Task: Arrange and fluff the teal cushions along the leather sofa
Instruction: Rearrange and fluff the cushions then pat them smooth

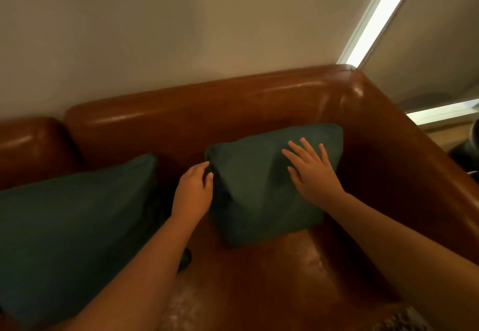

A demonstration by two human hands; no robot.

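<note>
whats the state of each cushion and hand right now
right cushion: upright against the sofa back, dented in the middle
left cushion: leaning on the backrest, untouched
left hand: grips the right cushion's left corner
right hand: flat, fingers spread on its front

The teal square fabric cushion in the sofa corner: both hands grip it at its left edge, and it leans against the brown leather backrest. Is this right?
Not quite. In the head view only the left hand grips the left edge of the teal square fabric cushion. The right hand lies flat on its front, fingers straight and spread. The cushion does lean against the brown leather backrest.
</note>
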